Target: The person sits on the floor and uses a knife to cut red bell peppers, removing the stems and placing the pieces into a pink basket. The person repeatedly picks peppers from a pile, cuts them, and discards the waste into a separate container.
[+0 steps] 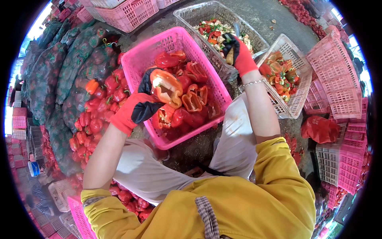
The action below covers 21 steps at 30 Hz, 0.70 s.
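Observation:
My left hand (135, 110), in a red glove with a black palm, grips a hollowed orange-red bell pepper (176, 97) with its cut opening facing up. The pepper is above a bright pink plastic crate (176, 144) that holds cut red bell pepper pieces (191, 103). Gloved the same way, my right hand (242, 56) is over a grey plastic crate (206, 47) of pale cores, seeds and red scraps (213, 31). It is closed around a tool with a wooden handle (229, 56), apparently a knife. Something dark green shows at its fingertips, too unclear to name.
Whole red bell peppers (95, 127) are heaped at left beside stuffed green mesh sacks (80, 65). To the right stands a whitish crate (294, 110) of orange-red pieces, near stacked pink crates (337, 77) and a red plastic bag (319, 130). More pink crates (128, 15) stand ahead.

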Tool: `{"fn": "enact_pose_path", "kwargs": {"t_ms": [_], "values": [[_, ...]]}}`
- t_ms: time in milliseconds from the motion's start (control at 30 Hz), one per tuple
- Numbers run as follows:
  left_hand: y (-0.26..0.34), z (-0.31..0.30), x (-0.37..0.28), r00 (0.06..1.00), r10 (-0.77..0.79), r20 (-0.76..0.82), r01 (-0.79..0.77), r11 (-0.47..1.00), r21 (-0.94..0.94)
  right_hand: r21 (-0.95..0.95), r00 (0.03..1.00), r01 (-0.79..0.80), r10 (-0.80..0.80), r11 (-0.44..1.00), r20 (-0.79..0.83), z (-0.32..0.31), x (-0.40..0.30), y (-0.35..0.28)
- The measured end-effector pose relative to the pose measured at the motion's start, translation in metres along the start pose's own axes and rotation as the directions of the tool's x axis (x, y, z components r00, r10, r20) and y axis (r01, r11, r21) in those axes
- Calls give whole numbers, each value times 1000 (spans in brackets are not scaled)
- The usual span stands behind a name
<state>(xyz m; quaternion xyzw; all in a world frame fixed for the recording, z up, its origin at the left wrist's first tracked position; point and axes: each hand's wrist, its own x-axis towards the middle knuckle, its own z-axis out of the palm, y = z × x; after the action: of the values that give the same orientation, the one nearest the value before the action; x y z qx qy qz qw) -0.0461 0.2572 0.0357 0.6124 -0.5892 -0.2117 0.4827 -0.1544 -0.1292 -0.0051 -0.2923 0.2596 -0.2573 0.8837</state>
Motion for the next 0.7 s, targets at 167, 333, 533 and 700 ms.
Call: {"fn": "enact_pose_path", "kwargs": {"t_ms": [167, 333, 533, 700], "values": [[7, 7, 4, 889, -432, 152, 328, 368, -870, -590, 945, 269, -89, 761, 315, 45, -61, 21], [29, 7, 18, 903, -408, 132, 303, 389, -870, -641, 921, 303, -390, 705, 6, 4, 50, -36], [4, 15, 34, 953, -197, 231, 289, 361, -887, -735, 699, 313, -670, 601, -251, -88, 102, -86], [-1, 3, 3, 952, -287, 104, 202, 338, -919, -608, 865, 474, -208, 637, 456, 78, -51, 12]]}}
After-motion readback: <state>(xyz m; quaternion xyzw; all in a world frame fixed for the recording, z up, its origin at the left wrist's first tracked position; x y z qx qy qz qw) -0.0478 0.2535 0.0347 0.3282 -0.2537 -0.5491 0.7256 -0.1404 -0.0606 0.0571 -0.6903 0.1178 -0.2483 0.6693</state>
